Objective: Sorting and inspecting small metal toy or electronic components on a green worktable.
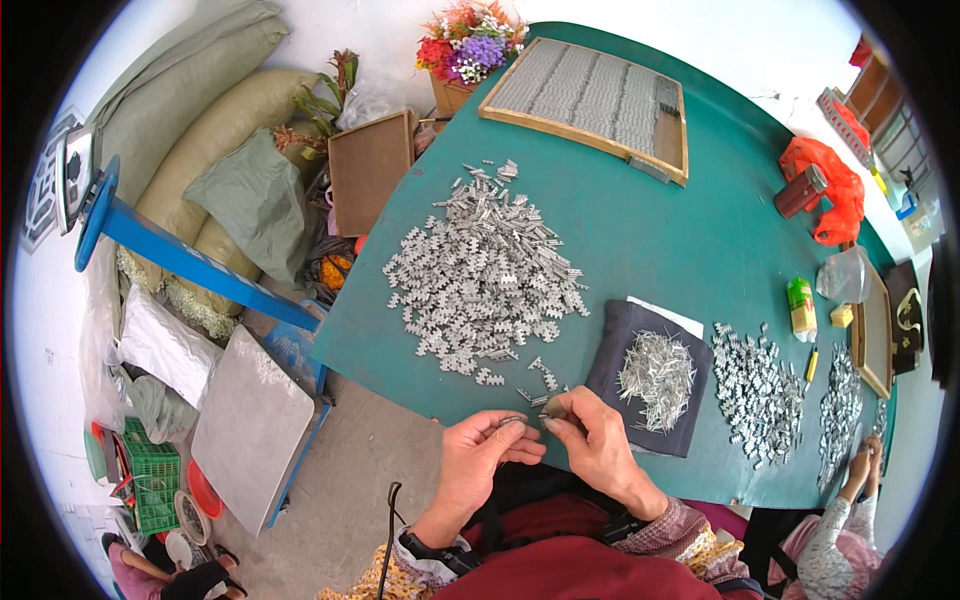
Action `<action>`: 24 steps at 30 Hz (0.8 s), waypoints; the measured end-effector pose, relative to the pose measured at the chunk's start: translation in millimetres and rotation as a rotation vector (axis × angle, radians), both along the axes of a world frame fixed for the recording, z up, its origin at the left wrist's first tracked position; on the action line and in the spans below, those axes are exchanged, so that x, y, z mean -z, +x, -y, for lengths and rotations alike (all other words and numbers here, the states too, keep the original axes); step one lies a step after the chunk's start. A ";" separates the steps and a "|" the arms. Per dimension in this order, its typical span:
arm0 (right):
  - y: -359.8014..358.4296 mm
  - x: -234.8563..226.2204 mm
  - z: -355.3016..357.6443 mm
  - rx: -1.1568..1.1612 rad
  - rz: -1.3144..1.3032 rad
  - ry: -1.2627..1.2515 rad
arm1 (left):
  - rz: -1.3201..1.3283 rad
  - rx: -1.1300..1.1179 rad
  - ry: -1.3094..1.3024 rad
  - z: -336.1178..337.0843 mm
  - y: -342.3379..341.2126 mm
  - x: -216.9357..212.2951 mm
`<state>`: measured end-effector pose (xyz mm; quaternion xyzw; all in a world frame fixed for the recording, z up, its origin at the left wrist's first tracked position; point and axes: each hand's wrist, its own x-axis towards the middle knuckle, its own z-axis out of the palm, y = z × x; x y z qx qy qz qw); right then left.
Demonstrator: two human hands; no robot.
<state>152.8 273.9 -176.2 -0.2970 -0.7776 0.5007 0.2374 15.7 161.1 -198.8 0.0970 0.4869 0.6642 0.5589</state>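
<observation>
At the near edge of the green tabletop (660,240), the left hand (478,452) pinches a small metal piece (512,420) between thumb and fingertips, and the right hand (592,440) closes its fingers on a thin pin (too small to make out clearly) held against it. Just beyond the hands lies a big heap of toothed metal pieces (485,275). To the right, a dark cloth (625,345) carries a pile of pins (656,376), with smaller heaps of pieces (760,390) near the right edge.

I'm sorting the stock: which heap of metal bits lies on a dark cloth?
The heap of thin pins, right of the hands; it alone rests on the dark cloth. The toothed-piece heaps lie on bare green table.
</observation>
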 end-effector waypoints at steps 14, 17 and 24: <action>4.2 -3.9 4.0 0.090 0.051 -0.021 | 0.022 -0.053 0.060 -0.7 0.2 4.3; 4.7 4.0 5.7 0.074 0.024 -0.108 | -0.021 -0.009 0.062 -1.3 2.4 0.8; 7.0 8.3 5.0 0.048 0.042 -0.227 | 0.008 0.020 0.061 0.3 3.1 0.5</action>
